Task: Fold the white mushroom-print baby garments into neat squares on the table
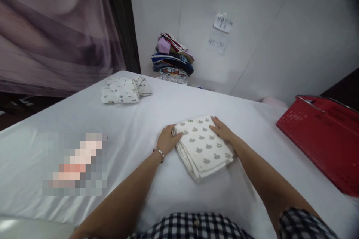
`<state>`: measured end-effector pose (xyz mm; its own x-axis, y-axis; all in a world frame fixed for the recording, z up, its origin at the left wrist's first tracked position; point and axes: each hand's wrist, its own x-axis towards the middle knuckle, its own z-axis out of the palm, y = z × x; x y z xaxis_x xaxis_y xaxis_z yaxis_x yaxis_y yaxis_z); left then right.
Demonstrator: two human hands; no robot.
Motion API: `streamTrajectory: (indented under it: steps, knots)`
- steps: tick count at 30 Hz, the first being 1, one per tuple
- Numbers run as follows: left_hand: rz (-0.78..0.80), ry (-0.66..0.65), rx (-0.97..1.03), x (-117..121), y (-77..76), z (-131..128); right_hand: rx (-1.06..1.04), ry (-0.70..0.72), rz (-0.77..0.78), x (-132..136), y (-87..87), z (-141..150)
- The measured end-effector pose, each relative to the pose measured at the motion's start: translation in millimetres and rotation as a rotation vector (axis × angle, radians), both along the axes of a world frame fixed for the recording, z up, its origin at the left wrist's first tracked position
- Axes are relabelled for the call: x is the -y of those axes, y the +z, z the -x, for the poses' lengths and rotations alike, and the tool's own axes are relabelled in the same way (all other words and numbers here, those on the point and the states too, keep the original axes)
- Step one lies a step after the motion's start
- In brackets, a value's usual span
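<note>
A folded white cloth (pixel 203 145) with grey apple-like prints lies on the white-covered table in front of me. Its layers show along the near left edge, where it looks rolled at the far corner. My left hand (pixel 167 140), with a bracelet at the wrist, is closed around that left corner, thumb on top and the other fingers mostly hidden. Along the right edge rests my right hand (pixel 223 130), its visible fingers stretched out and apart on the fabric. Farther back at the left sits another folded white cloth (pixel 120 90) with small dark prints.
A red basket (pixel 322 134) with a metal handle stands at the right. Behind the table, a stack of folded fabrics (pixel 173 58) rises by the wall. A blurred-out patch (pixel 77 162) covers something at the left. A pinkish curtain (pixel 56 26) hangs at the far left.
</note>
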<state>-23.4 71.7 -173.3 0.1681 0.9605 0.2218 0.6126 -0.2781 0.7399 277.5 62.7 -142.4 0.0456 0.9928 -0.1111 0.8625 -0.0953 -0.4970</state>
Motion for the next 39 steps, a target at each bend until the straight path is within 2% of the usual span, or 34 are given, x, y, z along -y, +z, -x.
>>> streamTrajectory:
  steps: [3,7,11,15,19,22,26,29,31,33,36,39]
  knots:
    - [0.016,0.029,0.008,-1,-1.7,-1,-0.106,-0.133,0.066,16,9.0,-16]
    - [0.034,0.043,0.018,-1,-2.0,-3,-0.089,-0.314,0.071,47,12.6,-34]
    - [0.03,0.037,0.021,-2,-2.4,-4,-0.146,-0.386,0.102,74,12.8,-36]
    - [0.066,0.046,0.083,-4,-4.4,-1,-0.393,-0.463,0.178,98,13.3,-28]
    - [0.084,0.029,0.163,-4,-6.7,3,-0.531,-0.438,0.164,116,9.1,-23]
    - [0.037,0.017,0.155,-1,-5.3,5,-0.446,-0.429,0.103,120,4.3,-24]
    - [-0.18,0.016,0.08,13,9.4,6,-0.195,-0.448,-0.093,123,1.0,-25]
    - [-0.338,-0.076,0.035,40,30.0,4,-0.187,-0.37,-0.355,135,3.5,-22]
    - [-0.369,-0.24,-0.022,64,42.1,2,-0.204,-0.262,-0.497,146,6.4,-18]
    - [-0.368,-0.406,-0.087,89,48.3,0,-0.195,-0.121,-0.568,158,7.7,-14]
    - [-0.358,-0.528,-0.167,116,44.7,-3,-0.177,0.084,-0.588,172,3.4,-14]
    - [-0.341,-0.504,-0.198,125,34.1,-5,-0.154,0.19,-0.57,177,-5.5,-17]
